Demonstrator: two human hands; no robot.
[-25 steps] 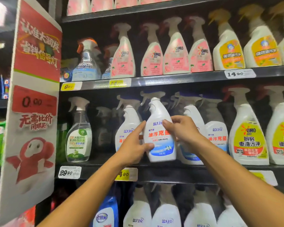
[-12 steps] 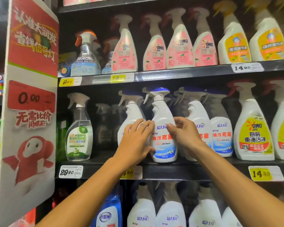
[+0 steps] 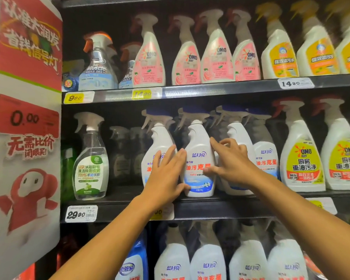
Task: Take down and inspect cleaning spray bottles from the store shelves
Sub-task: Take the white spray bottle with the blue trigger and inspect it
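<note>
**Two hands flank a white spray bottle on the middle shelf**

Two bare hands reach up to one white spray bottle [image 3: 199,158] with a blue trigger head, which stands upright at the front edge of the middle shelf [image 3: 220,209]. The left hand [image 3: 166,178] lies against the bottle's left flank with its fingers straight and together, pointing up, and its thumb reaching toward the bottle's lower front; nothing is clasped in it. The right hand [image 3: 230,160] is spread on the other side, index finger touching the bottle's right shoulder and thumb extended across the red lettering of the label, the remaining fingers loosely bent above. Whether the thumb presses the label or hovers just off it cannot be told. Neither hand wraps around the bottle.

Matching white bottles stand just beside it: one to the left [image 3: 156,146], partly behind the left hand, and others to the right [image 3: 265,156]. Further right on the same shelf are yellow-labelled bottles [image 3: 301,164] with red triggers. At the left end stands a clear bottle with a green label [image 3: 90,168]. On the shelf above sit pink-labelled bottles [image 3: 150,61] and, further right, orange-and-yellow-labelled ones [image 3: 279,57]. Price tags [image 3: 81,214] are clipped to the shelf edges. A red and white promotional sign [image 3: 26,122] juts out at the left.
</note>
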